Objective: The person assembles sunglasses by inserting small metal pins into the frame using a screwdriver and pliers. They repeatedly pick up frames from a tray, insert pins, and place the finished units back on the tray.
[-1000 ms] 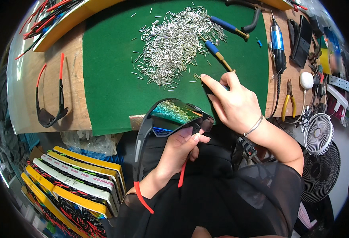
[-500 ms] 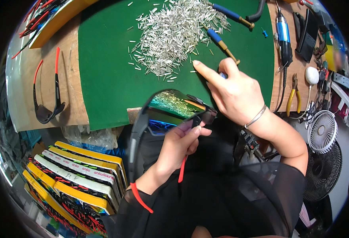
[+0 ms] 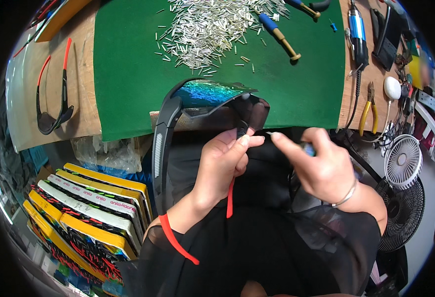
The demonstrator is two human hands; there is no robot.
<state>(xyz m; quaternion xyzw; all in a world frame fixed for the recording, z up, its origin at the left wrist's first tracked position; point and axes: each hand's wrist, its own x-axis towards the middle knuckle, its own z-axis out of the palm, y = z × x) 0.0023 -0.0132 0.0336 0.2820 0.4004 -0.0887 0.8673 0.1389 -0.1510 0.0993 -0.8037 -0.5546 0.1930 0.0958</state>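
My left hand pinches a pair of dark wraparound sunglasses near a hinge. The lens shines blue-green, and the temples have red tips; one lies by my left forearm, the other hangs below my fingers. To the right, my right hand is curled around a blue-ended tool, mostly hidden in the palm. At its index fingertip shows a tiny pale metal pin, just apart from my left fingers. A heap of small metal pins lies on the green mat beyond.
Blue-and-brass tools lie beside the heap. Another pair of sunglasses rests on the left wood. Right are a blue rotary tool, yellow-handled pliers and fans. Yellow-edged boxes of glasses stand lower left.
My right hand has drawn back from the pin heap toward my left hand, a small pin now at its fingertip. The sunglasses have tilted slightly in my left hand.
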